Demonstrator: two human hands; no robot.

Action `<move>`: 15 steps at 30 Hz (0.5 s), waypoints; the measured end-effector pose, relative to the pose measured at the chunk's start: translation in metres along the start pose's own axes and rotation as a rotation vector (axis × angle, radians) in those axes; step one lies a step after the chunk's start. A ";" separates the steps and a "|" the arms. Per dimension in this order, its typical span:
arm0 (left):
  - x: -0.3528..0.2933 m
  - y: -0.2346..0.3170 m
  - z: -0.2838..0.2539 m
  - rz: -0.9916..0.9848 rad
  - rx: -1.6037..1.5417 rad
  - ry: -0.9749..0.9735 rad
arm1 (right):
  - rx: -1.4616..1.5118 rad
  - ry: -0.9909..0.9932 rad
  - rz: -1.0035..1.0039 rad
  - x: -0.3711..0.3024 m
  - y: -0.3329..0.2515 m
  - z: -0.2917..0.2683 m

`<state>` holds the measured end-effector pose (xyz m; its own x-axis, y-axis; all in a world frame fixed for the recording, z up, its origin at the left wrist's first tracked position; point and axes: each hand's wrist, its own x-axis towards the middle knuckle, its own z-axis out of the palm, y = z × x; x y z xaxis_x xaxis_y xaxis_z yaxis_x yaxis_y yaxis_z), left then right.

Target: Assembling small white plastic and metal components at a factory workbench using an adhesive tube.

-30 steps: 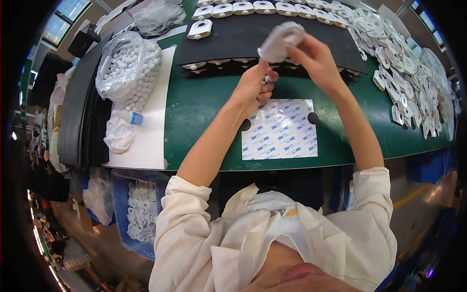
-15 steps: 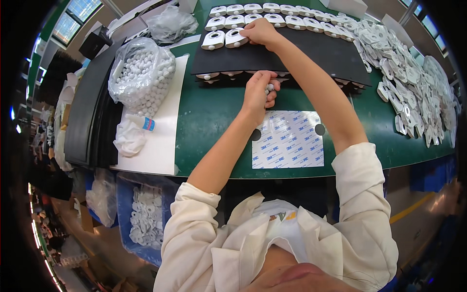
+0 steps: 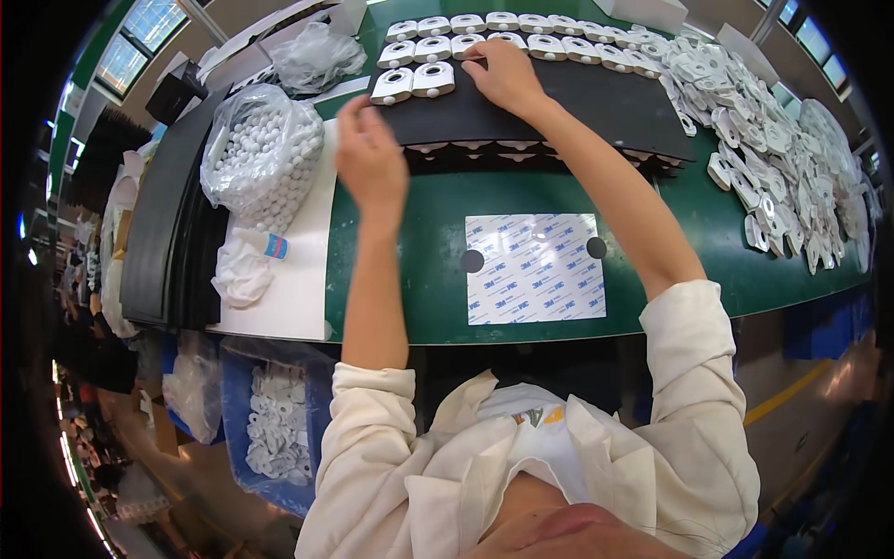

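right hand [image 3: 507, 74]: fingers flat, pressing white part [image 3: 491, 39] on black mat [image 3: 577, 107] | left hand [image 3: 370, 163]: raised, loosely curled, empty, white parts beyond fingertips

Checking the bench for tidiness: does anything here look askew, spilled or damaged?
Nothing looks damaged or spilled. The white plastic pieces sit in neat rows on the black foam sheet, where the right hand rests. The loose heap of white pieces at the right is jumbled but stays on the green table.

Right hand [image 3: 506, 76] presses white part [image 3: 477, 44] on black mat [image 3: 596, 112] (left hand [image 3: 371, 160] raised, empty).
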<state>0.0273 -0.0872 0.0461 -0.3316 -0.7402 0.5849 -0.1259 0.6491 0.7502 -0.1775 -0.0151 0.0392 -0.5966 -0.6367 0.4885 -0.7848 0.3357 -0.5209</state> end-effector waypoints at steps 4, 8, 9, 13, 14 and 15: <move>0.018 -0.044 -0.025 -0.019 0.594 -0.125 | -0.403 0.126 -0.344 -0.007 0.019 -0.005; 0.010 -0.039 -0.016 -0.071 0.608 -0.245 | -0.578 -0.056 -0.121 -0.001 0.027 0.005; 0.009 -0.039 -0.015 -0.076 0.607 -0.230 | -0.583 -0.150 -0.061 0.003 0.029 0.006; 0.008 -0.034 -0.015 -0.080 0.623 -0.223 | -0.564 -0.162 -0.004 0.012 0.028 0.014; 0.008 -0.034 -0.016 -0.074 0.625 -0.225 | -0.566 -0.162 0.021 0.013 0.026 0.016; 0.007 -0.034 -0.016 -0.071 0.630 -0.223 | -0.569 -0.162 0.048 0.014 0.024 0.017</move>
<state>0.0440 -0.1174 0.0300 -0.4794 -0.7748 0.4121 -0.6537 0.6286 0.4213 -0.2019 -0.0282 0.0216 -0.6353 -0.6945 0.3377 -0.7511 0.6574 -0.0609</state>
